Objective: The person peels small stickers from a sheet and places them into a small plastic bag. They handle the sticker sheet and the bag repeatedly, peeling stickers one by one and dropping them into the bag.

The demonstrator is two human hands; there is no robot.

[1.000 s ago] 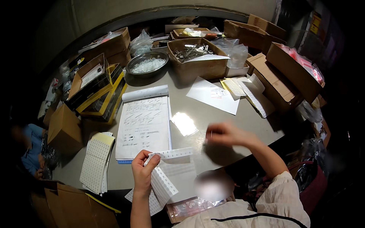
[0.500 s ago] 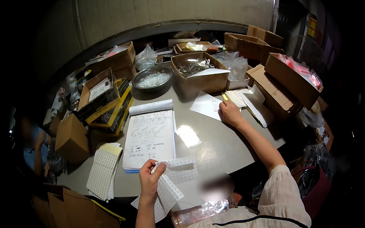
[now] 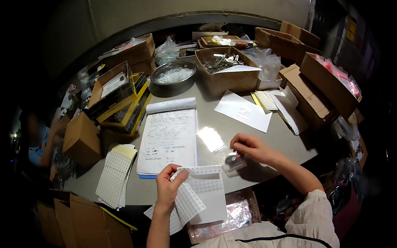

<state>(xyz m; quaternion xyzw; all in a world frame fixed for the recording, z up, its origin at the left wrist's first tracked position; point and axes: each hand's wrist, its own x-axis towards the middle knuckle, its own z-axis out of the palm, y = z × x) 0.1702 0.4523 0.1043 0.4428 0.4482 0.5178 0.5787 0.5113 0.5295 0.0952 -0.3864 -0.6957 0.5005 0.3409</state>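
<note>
My left hand [image 3: 168, 187] is closed on several white sheets of labels [image 3: 188, 200], printed in rows of small round marks, at the table's near edge. The sheets fan out below the thumb, and a paler one hangs to the right. My right hand [image 3: 251, 148] pinches a small clear plastic bag [image 3: 236, 164] with a reddish top edge, above the table; what it contains is too blurred to tell. Between and beyond my hands lies an open notepad [image 3: 167, 140] with handwriting and sketches. A white paper [image 3: 231, 108] with a small clear piece on it lies beyond my right hand.
More label sheets [image 3: 113, 175] lie at the left edge. A metal bowl [image 3: 173, 84] of small clear pieces and a cardboard box [image 3: 231, 80] of metal parts stand at the back. A shallow box [image 3: 252, 202] of plastic bags is before me. Another person [image 3: 39, 140] is at far left.
My right hand has come from the white paper toward me and now holds the small clear bag. My left hand still grips the label sheets. The view has shifted slightly.
</note>
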